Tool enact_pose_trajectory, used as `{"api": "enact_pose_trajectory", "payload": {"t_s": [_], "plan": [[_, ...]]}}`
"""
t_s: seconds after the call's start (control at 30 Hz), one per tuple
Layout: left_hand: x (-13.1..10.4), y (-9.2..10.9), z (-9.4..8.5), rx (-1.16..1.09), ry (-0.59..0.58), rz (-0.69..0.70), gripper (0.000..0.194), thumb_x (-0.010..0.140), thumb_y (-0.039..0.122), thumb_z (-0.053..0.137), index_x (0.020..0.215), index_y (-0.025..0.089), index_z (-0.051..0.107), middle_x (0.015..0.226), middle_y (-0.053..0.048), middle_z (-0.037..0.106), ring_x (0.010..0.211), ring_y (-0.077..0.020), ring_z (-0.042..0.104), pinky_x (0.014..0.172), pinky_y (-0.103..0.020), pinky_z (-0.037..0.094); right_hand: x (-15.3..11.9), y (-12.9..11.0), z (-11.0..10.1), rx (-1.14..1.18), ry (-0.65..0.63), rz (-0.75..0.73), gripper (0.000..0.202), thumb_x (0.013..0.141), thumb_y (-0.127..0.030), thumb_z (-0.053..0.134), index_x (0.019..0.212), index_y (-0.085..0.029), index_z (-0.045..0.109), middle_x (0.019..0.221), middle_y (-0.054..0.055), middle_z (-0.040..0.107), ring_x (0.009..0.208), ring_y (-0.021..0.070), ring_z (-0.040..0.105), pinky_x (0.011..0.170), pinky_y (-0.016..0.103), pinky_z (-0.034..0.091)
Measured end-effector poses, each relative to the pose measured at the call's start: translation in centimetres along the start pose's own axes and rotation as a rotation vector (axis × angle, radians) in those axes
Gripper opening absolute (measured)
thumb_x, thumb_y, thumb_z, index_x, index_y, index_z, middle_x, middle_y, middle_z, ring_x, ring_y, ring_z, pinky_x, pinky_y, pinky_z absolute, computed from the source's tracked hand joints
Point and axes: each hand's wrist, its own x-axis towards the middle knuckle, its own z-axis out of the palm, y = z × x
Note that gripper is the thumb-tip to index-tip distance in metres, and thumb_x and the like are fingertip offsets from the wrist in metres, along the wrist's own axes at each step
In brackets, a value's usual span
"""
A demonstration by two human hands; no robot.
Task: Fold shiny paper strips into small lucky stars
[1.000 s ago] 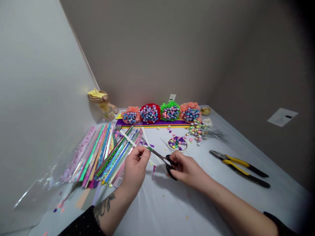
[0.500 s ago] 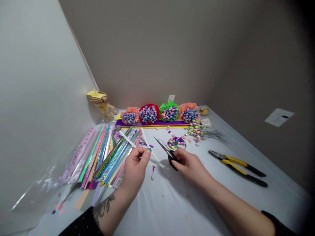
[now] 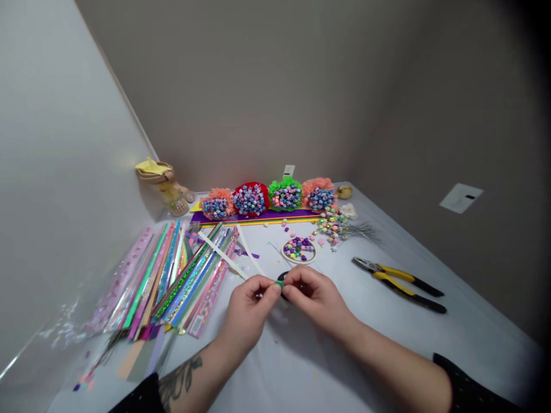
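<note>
Between my two hands, at the centre, is a small folded piece of green paper. My left hand pinches its left side between thumb and fingertips. From the right, my right hand closes thumb and forefinger on the other side of it. Just behind the fingertips lie scissors, with part of a black handle showing and the rest mostly hidden. Two pale paper strips lie beyond my left hand, one across the shiny strips.
Shiny paper strips spread at left. A round dish of folded paper stars sits ahead, with loose stars and thin wires beyond. Pliers lie at right. Star-filled tissue flowers line the back beside a jar.
My right hand has let go of the scissors, which now lie on the table. It has moved left to the green paper in my left hand. The view has shifted slightly.
</note>
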Motion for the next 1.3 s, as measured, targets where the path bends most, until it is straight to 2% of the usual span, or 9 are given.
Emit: {"api": "enact_pose_trajectory", "payload": {"t_s": [0.17, 0.4, 0.5, 0.6, 0.77, 0.93, 1.13, 1.3], "plan": [[-0.2, 0.6, 0.3, 0.068, -0.023, 0.022, 0.017, 0.075, 0.029, 0.060, 0.066, 0.015, 0.062, 0.062, 0.000, 0.059, 0.060, -0.0119, 0.052, 0.057, -0.020, 0.042, -0.1, 0.1, 0.4, 0.048, 0.043, 0.016, 0.008, 0.077, -0.020, 0.053, 0.070, -0.017, 0.054, 0.066, -0.001, 0.052, 0.060, 0.0110, 0.047, 0.055, 0.022, 0.038], [-0.3, 0.8, 0.4, 0.184, -0.140, 0.023, 0.015, 0.075, 0.026, 0.056, 0.071, 0.014, 0.064, 0.070, -0.003, 0.062, 0.065, -0.0139, 0.055, 0.056, -0.020, 0.042, -0.1, 0.4, 0.2, 0.135, -0.017, 0.067, 0.007, 0.078, -0.020, 0.048, 0.072, -0.017, 0.049, 0.065, -0.002, 0.048, 0.060, 0.0105, 0.044, 0.056, 0.021, 0.037], [-0.3, 0.7, 0.3, 0.184, -0.111, 0.003, 0.014, 0.075, 0.027, 0.056, 0.074, 0.015, 0.062, 0.070, -0.002, 0.060, 0.062, -0.0130, 0.053, 0.054, -0.020, 0.042, 0.0, 0.2, -0.1, 0.045, -0.050, 0.025, 0.007, 0.076, -0.017, 0.047, 0.070, -0.017, 0.049, 0.064, -0.002, 0.047, 0.060, 0.0103, 0.042, 0.056, 0.021, 0.035], [-0.2, 0.7, 0.2, 0.196, -0.072, 0.007, 0.013, 0.075, 0.026, 0.055, 0.068, 0.015, 0.058, 0.064, 0.000, 0.056, 0.059, -0.0119, 0.051, 0.054, -0.020, 0.041, 0.1, 0.0, 0.0, -0.005, -0.072, 0.008, 0.007, 0.075, -0.015, 0.048, 0.068, -0.017, 0.049, 0.065, -0.002, 0.048, 0.061, 0.0104, 0.043, 0.057, 0.021, 0.035], [0.0, 1.0, 0.0, 0.141, -0.026, 0.007, 0.015, 0.075, 0.028, 0.056, 0.068, 0.015, 0.059, 0.065, 0.000, 0.058, 0.063, -0.0130, 0.053, 0.058, -0.021, 0.043, 0.0, 0.2, 0.4, 0.099, -0.072, 0.110, 0.006, 0.076, -0.020, 0.050, 0.071, -0.016, 0.051, 0.064, -0.002, 0.048, 0.059, 0.0101, 0.043, 0.054, 0.021, 0.035], [0.0, 1.2, 0.1, 0.125, -0.044, -0.010, 0.014, 0.073, 0.027, 0.057, 0.067, 0.015, 0.061, 0.065, -0.001, 0.060, 0.062, -0.0134, 0.053, 0.057, -0.022, 0.043, 0.1, 0.6, 0.5, 0.202, -0.072, 0.148, 0.010, 0.076, -0.023, 0.052, 0.069, -0.016, 0.050, 0.061, -0.003, 0.046, 0.058, 0.0095, 0.041, 0.053, 0.021, 0.033], [-0.1, 1.4, 0.2, 0.127, -0.094, -0.045, 0.019, 0.076, 0.030, 0.054, 0.069, 0.015, 0.062, 0.064, -0.002, 0.060, 0.061, -0.0134, 0.052, 0.056, -0.022, 0.042, 0.5, 0.5, 0.1, 0.305, -0.133, 0.214, 0.014, 0.076, -0.028, 0.053, 0.069, -0.016, 0.049, 0.060, -0.004, 0.042, 0.055, 0.0083, 0.035, 0.052, 0.021, 0.030], [-0.1, 1.4, 0.0, 0.164, -0.090, -0.026, 0.020, 0.076, 0.031, 0.054, 0.069, 0.015, 0.062, 0.065, -0.002, 0.061, 0.061, -0.0139, 0.053, 0.055, -0.022, 0.042, 0.5, 0.2, -0.1, 0.322, -0.170, 0.208, 0.021, 0.077, -0.034, 0.055, 0.070, -0.016, 0.049, 0.061, -0.004, 0.042, 0.056, 0.0088, 0.036, 0.054, 0.022, 0.030]]}}
